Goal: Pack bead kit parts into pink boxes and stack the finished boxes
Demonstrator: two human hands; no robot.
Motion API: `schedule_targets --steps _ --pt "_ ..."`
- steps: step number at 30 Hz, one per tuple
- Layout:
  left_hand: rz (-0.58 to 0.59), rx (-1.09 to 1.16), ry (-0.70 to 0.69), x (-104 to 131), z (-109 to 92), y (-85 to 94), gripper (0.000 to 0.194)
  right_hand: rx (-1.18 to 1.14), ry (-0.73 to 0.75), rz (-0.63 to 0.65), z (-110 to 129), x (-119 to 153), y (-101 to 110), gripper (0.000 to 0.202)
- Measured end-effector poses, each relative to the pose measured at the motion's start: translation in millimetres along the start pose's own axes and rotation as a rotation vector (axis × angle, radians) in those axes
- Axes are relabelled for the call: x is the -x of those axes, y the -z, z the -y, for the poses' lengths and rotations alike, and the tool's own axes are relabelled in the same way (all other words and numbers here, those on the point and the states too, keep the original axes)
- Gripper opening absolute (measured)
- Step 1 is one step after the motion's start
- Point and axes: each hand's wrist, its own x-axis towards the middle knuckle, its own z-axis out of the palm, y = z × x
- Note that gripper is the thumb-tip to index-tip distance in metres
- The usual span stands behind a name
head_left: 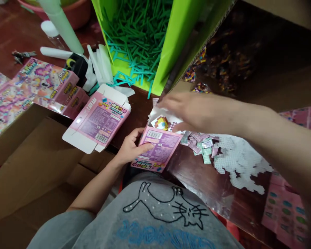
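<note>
My left hand grips a pink box at its side, thumb across the purple back panel. The box's far end is open, and a white sheet with pixel pictures shows in the opening. Over that opening lies my right hand, blurred, its fingertips at the white flap or sheet; whether it holds anything is hidden. Left of my left hand rests another pink box with its flaps open. Small pink and green packets lie right of the held box, beside white perforated pieces.
A bright green bin of teal sticks stands ahead. Stacked printed boxes and a cardboard box are at left. A carton of colourful bags is at back right, pink sheets at lower right.
</note>
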Motion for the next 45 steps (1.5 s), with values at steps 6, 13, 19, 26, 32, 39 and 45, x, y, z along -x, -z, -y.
schedule_targets --steps 6,13,19,26,32,39,45 --pt "-0.173 -0.029 -0.124 4.9 1.8 10.8 0.063 0.052 -0.133 -0.319 48.0 44.0 -13.9 0.049" --pt "-0.345 -0.192 -0.128 33.2 -9.3 36.8 0.058 -0.022 -0.078 -0.582 31.4 -4.0 -39.7 0.045" --pt "-0.716 -0.331 0.042 72.4 -11.9 66.6 0.045 0.173 -0.017 -0.016 -47.2 -136.3 -97.2 0.048" --pt "-0.71 -0.261 -0.015 60.3 -11.5 50.8 0.045 -0.09 0.089 -0.291 -59.6 -147.0 -100.7 0.048" --pt "-0.663 -0.115 -0.025 36.2 -10.9 37.6 0.047 -0.288 -0.345 -0.359 -40.5 -7.6 -86.5 0.048" --pt "-0.182 -0.097 -0.331 10.8 -6.7 -10.8 0.055 -0.243 -0.788 0.215 -34.2 43.7 -156.4 0.039" --pt "0.013 -0.087 -0.56 17.7 -13.3 -18.5 0.054 -0.293 -0.686 -0.614 -27.2 124.1 -102.2 0.024"
